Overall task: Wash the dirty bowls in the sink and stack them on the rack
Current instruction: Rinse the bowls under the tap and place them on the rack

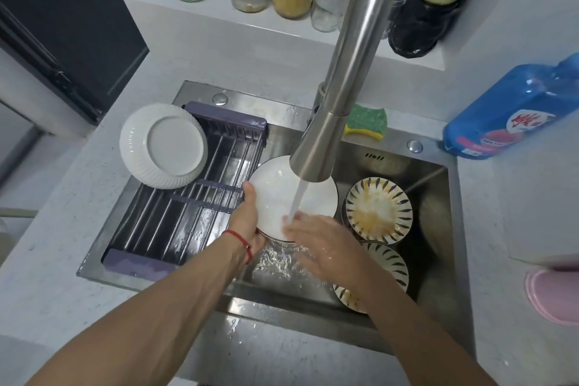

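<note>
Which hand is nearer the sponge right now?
Right. The right hand rubs the white bowl below the sponge; the left hand grips its far rim.
</note>
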`<action>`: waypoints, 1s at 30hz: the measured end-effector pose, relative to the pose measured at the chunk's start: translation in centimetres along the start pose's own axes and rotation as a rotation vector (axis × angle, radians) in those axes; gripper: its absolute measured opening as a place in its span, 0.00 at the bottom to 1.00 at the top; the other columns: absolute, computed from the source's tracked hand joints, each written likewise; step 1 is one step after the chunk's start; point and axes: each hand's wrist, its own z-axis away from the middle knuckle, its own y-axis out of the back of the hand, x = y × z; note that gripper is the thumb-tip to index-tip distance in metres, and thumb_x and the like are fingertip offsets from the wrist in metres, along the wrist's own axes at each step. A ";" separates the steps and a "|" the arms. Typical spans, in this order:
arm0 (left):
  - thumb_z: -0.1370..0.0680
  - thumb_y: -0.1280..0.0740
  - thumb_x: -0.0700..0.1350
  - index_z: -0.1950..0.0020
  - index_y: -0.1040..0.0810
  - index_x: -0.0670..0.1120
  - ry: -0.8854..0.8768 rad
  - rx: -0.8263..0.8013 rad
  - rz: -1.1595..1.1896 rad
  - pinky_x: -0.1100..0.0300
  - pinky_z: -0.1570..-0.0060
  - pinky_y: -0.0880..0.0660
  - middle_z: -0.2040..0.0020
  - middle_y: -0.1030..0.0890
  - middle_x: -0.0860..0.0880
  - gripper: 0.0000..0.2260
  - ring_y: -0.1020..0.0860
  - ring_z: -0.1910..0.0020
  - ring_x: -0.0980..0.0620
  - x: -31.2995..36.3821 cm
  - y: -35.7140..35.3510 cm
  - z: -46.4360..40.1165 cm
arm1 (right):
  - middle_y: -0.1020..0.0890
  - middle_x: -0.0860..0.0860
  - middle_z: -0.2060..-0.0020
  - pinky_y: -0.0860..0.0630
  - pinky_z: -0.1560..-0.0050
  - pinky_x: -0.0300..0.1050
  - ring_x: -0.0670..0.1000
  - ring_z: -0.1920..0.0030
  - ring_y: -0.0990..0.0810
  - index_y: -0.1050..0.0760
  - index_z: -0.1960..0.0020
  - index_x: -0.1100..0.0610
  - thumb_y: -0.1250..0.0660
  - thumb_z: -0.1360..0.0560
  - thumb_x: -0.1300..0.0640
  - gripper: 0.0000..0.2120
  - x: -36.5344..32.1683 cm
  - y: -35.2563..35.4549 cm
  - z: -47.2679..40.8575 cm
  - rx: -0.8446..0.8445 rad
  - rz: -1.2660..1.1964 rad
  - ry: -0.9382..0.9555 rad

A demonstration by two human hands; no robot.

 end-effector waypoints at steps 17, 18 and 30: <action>0.24 0.33 0.64 0.24 0.33 0.50 -0.342 0.120 -0.689 0.40 0.44 0.19 0.32 0.23 0.39 0.33 0.21 0.37 0.38 -1.9 -3.2 0.0 | 0.13 0.56 0.47 0.17 0.45 0.63 0.60 0.45 0.14 0.20 0.37 0.59 0.24 0.25 0.61 0.17 -4.1 1.5 -2.3 0.732 -1.706 -1.133; 0.27 0.29 0.65 0.26 0.30 0.47 -0.254 0.124 -0.564 0.43 0.51 0.16 0.36 0.20 0.41 0.35 0.18 0.43 0.41 -1.4 -2.7 0.5 | 0.14 0.59 0.45 0.19 0.42 0.67 0.62 0.43 0.16 0.21 0.35 0.60 0.26 0.25 0.62 0.19 -3.8 1.6 -2.0 0.753 -1.812 -1.124; 0.29 0.22 0.35 0.36 0.23 0.46 -0.378 0.022 -0.537 0.41 0.44 0.18 0.43 0.18 0.45 0.24 0.19 0.43 0.42 5.0 -2.4 5.5 | 0.26 0.65 0.33 0.26 0.40 0.53 0.64 0.35 0.25 0.30 0.28 0.60 0.46 0.14 0.50 0.20 -4.8 1.0 -8.3 0.550 -0.991 -1.356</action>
